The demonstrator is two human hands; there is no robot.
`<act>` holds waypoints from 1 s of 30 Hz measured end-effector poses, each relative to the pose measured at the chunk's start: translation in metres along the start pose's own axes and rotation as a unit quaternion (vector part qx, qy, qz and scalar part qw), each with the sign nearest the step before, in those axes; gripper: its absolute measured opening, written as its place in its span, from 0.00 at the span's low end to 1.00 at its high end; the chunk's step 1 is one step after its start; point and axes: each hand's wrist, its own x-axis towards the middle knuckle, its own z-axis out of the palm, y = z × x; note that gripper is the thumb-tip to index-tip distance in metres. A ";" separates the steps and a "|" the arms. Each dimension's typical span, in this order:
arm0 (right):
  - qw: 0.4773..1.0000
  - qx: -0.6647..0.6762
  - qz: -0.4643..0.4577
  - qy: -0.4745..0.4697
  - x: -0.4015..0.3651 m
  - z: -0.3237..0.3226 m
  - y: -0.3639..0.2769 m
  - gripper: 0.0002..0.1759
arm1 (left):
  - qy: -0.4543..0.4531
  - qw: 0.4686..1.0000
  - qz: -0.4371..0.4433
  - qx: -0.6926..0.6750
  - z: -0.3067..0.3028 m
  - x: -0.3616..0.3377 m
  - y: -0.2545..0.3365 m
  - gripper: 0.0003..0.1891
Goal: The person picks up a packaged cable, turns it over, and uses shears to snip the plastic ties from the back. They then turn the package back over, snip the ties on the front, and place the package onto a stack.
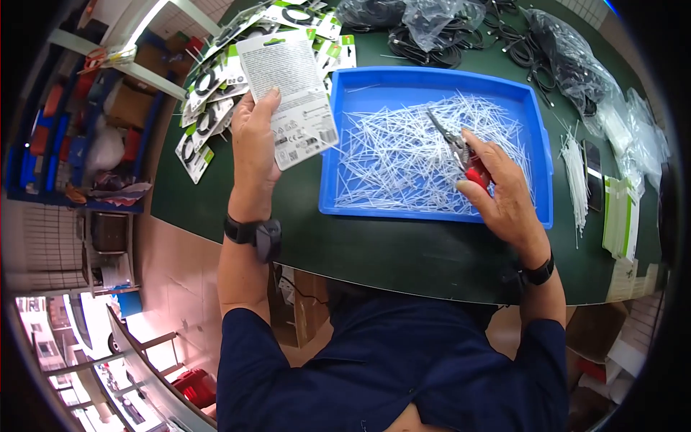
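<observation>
In my left hand is a white printed packaging card, its text side facing me, gripped at its left edge with the thumb in front. The card is tilted and its lower right corner reaches the left rim of a blue tray. My right hand is closed round red-handled cutters, held above the tray with the blades pointing up and left. Under them lies a loose heap of thin white plastic strips, which look like cut cable ties.
Carded cables are piled at the left back of the green table. Bagged black cables lie at the back. On the right are a bundle of white ties, a dark phone-like object and stacked green-white cards.
</observation>
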 end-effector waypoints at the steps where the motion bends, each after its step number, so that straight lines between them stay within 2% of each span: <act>1: 1.000 -0.006 0.008 -0.001 -0.001 0.001 -0.004 0.40 | -0.001 1.000 -0.011 -0.028 0.014 -0.011 -0.003 0.18; 5: 0.999 -0.036 0.000 0.006 -0.010 0.005 -0.013 0.41 | -0.018 0.994 -0.047 -0.101 0.061 -0.046 -0.023 0.18; 7: 0.996 -0.070 -0.026 0.040 -0.015 0.008 -0.008 0.42 | -0.029 0.990 -0.051 -0.131 0.076 -0.057 -0.034 0.18; 9: 0.994 -0.091 -0.032 0.053 -0.019 0.009 -0.002 0.43 | -0.050 0.990 -0.047 -0.125 0.083 -0.065 -0.046 0.18; 11: 0.991 -0.104 -0.037 0.074 -0.021 0.009 0.002 0.43 | -0.087 0.991 -0.020 -0.098 0.088 -0.070 -0.055 0.18; 21: 0.985 -0.132 -0.043 0.100 -0.019 0.017 0.009 0.43 | -0.112 0.990 -0.029 -0.080 0.092 -0.081 -0.065 0.18; 24: 0.971 -0.209 -0.054 0.098 -0.019 0.017 0.009 0.45 | -0.114 0.989 -0.025 -0.086 0.094 -0.084 -0.073 0.18; 30: 0.968 -0.224 -0.050 0.100 -0.021 0.023 0.005 0.46 | -0.137 0.986 -0.004 -0.093 0.093 -0.088 -0.081 0.18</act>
